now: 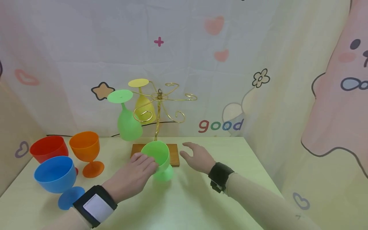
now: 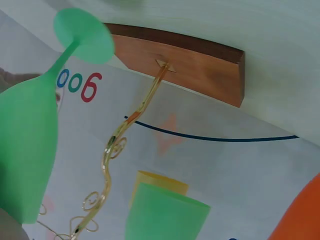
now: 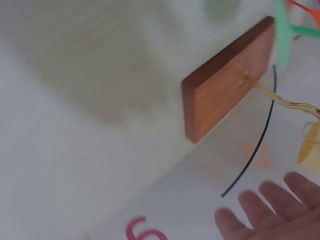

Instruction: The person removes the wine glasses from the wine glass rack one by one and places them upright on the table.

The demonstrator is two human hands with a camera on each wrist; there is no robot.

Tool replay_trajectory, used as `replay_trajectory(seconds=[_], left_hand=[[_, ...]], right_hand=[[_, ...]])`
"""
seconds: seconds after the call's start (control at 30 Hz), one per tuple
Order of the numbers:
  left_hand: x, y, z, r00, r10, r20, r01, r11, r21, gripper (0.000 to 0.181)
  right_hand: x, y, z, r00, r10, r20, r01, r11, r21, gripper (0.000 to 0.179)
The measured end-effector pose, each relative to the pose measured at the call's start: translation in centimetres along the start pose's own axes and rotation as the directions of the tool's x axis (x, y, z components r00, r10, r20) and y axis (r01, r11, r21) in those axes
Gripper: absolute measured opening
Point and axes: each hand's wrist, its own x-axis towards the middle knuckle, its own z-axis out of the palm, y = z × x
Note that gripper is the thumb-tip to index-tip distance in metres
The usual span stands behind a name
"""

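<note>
Pale table (image 1: 184, 207), cloth backdrop (image 1: 184, 19) reading "good" (image 1: 220, 126) far right.
Left hand (image 1: 133, 172) grips near green goblet (image 1: 164, 160), bowl up, before wooden rack base (image 1: 174, 156); right hand (image 1: 199, 157) apart, fingers relaxed, right of goblet.

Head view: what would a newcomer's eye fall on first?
Likely the gold rack in the middle, with an upside-down green goblet and yellow goblet hanging on its left. In front, the left hand holds a second green goblet mouth up. Next come the red goblet, orange goblet and blue goblet at left.
</note>
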Motion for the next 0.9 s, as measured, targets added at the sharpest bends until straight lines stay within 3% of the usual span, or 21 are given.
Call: replay_trajectory(seconds=[0.17,0.27,0.4,0.5,0.9], left_hand=[[-1.4,-0.9,-0.7,0.991,-0.106,0.082,0.108,0.994,-0.019,0.017],[-2.6,-1.8,-1.5,0.962,-0.206,0.18,0.211,0.978,-0.008,0.018],[-4.5,-2.9,-2.5,0.899,-0.325,0.294,0.334,0.942,0.021,0.018],[-6.0,-3.5,-3.1,0.865,-0.374,0.334,0.386,0.922,0.033,0.018],[-10.2,-5.0,-4.0,0.802,-0.463,0.378,0.468,0.88,0.084,0.018]], right_hand=[[0.0,0.6,-0.7,0.992,-0.104,-0.078,0.076,0.953,-0.293,0.067],[0.0,1.3,-1.3,0.986,-0.131,-0.103,0.083,0.922,-0.378,0.072],[0.0,2.1,-1.8,0.985,-0.132,-0.113,0.071,0.902,-0.426,0.077],[-0.2,2.6,-2.1,0.987,-0.117,-0.107,0.06,0.901,-0.429,0.079],[-0.8,3.1,-2.2,0.99,-0.106,-0.098,0.059,0.915,-0.4,0.078]])
